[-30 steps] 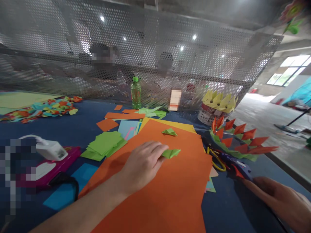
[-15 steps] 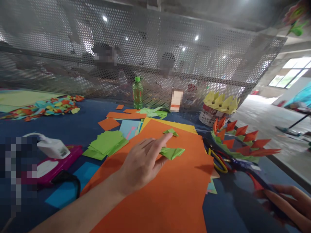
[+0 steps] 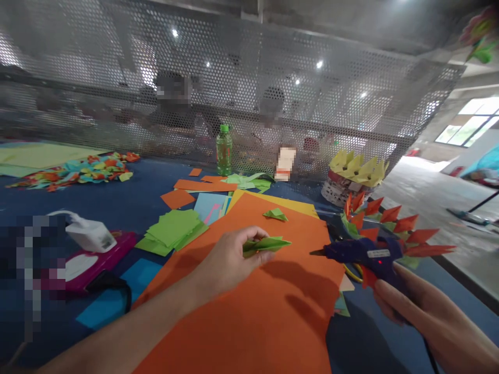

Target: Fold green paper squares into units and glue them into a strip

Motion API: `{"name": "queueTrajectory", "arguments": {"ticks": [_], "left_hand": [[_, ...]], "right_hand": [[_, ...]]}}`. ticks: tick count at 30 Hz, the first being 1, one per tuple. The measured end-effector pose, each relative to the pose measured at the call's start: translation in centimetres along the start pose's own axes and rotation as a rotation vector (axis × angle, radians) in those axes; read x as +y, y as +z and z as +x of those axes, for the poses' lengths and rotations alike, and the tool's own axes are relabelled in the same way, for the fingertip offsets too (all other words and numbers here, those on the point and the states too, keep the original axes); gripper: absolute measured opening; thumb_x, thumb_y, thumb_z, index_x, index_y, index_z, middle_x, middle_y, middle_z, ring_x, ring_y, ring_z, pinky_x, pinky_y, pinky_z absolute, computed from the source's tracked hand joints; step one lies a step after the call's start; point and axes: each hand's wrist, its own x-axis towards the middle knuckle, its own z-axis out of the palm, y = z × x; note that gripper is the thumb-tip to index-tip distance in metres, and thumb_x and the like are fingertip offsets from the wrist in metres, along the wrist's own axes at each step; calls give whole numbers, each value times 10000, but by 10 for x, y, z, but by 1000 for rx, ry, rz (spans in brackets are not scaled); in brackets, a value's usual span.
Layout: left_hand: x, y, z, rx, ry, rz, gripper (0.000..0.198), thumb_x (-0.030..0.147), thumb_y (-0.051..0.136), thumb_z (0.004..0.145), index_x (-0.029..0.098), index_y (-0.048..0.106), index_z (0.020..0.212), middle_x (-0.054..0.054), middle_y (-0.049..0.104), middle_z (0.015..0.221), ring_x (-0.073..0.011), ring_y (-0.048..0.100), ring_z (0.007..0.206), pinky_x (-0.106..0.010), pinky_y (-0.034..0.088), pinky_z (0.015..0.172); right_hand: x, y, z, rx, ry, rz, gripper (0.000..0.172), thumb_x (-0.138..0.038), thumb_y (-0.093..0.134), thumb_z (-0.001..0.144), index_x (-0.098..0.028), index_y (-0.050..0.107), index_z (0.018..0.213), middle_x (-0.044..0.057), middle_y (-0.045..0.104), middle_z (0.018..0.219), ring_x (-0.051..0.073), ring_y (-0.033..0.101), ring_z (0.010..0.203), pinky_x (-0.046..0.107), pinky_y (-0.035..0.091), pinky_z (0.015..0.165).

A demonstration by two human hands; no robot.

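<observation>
The left hand (image 3: 228, 262) pinched a folded green paper piece (image 3: 268, 243) just above the orange sheet (image 3: 273, 317) while the right hand (image 3: 413, 306) gripped a purple glue gun (image 3: 366, 253) (nozzle toward the fold), so hot glue might drip onto the sheet or burn the pinching fingers.

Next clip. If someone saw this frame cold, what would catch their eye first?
A large orange sheet fills the middle of the blue table, and the left hand above it pinches a folded green paper. At the right, the right hand grips a purple glue gun, its nozzle pointing toward that paper. Behind the gun lies a spiky orange-and-green paper piece.
</observation>
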Motion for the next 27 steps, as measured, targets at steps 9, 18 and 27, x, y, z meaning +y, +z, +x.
{"name": "queueTrajectory", "arguments": {"ticks": [9, 18, 27], "left_hand": [[4, -1, -1, -29, -73, 39, 118, 348, 652, 883, 236, 679, 906, 33, 680, 789, -145, 573, 712, -246, 355, 632], [6, -3, -1, -86, -109, 86, 143, 352, 642, 858, 239, 721, 894, 19, 676, 732, -151, 565, 647, -249, 308, 566], [8, -4, -2, -119, -93, 110, 132, 296, 610, 856, 236, 720, 898, 17, 692, 756, -156, 610, 680, -239, 330, 582]], "right_hand": [[-23, 32, 22, 39, -222, -81, 351, -524, 654, 802, -194, 722, 903, -22, 691, 597, 151, 599, 483, 209, 445, 429], [-26, 41, 17, 140, -310, -217, 330, -572, 674, 800, -242, 685, 810, -47, 597, 490, 142, 533, 400, 245, 398, 409], [-19, 48, 15, 136, -411, -274, 272, -515, 645, 841, -243, 663, 839, -51, 600, 515, 127, 512, 385, 235, 405, 423]]}}
